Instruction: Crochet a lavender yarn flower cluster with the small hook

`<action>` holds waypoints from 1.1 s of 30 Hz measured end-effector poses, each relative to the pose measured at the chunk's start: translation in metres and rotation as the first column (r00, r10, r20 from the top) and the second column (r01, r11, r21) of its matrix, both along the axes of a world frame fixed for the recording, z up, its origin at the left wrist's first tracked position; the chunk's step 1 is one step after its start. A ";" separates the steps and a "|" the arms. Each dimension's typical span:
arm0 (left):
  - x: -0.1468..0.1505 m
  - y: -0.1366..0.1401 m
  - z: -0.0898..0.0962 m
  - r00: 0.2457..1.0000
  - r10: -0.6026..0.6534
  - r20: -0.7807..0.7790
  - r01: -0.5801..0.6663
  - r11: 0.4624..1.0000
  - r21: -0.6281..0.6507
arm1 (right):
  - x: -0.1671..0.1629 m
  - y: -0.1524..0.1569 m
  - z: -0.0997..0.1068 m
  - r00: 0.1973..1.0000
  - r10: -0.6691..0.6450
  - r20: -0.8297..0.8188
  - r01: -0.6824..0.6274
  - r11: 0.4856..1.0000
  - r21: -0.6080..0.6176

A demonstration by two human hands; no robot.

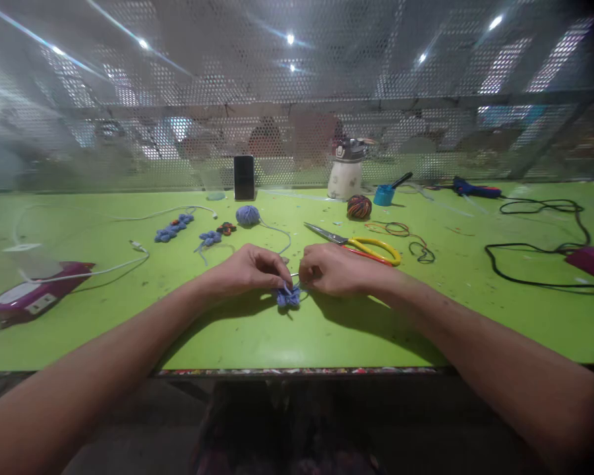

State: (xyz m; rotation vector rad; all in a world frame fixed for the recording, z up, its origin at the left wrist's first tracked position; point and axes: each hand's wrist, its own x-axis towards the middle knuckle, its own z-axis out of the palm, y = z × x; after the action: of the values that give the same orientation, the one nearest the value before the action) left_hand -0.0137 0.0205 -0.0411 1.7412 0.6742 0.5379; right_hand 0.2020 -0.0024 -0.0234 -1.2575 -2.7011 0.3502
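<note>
My left hand (252, 267) pinches a small blue-purple crochet piece (289, 299) between thumb and fingers, just above the green table. Opposite it, my right hand (329, 269) is closed around a thin crochet hook (295, 274); its light tip points at the piece, and the rest is hidden in my fingers. A strand runs back from near my hands to a blue yarn ball (248, 215). Scissors (370, 249) with yellow and red handles lie just beyond my right hand. Left of the ball rest crocheted flowers (209, 238), one of them black and orange (226, 228).
A phone (244, 178) stands upright at the back, near a lidded jar (345, 173), a multicoloured yarn ball (358, 207) and a blue cup (384, 194). Purple power strips (44, 290) with cables sit at both sides. A glue gun (476, 189) lies back right.
</note>
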 end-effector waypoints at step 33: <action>0.009 -0.002 -0.004 0.971 0.219 -0.091 -0.233 0.955 -0.183 | -0.018 -0.027 -0.005 0.995 0.098 0.024 -0.098 0.885 0.456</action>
State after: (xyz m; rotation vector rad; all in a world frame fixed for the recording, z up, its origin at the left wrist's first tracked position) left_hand -0.0048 0.0188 -0.0447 1.5159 0.9519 0.5508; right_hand 0.1844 -0.0298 -0.0287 -0.9827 -2.6281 -0.2689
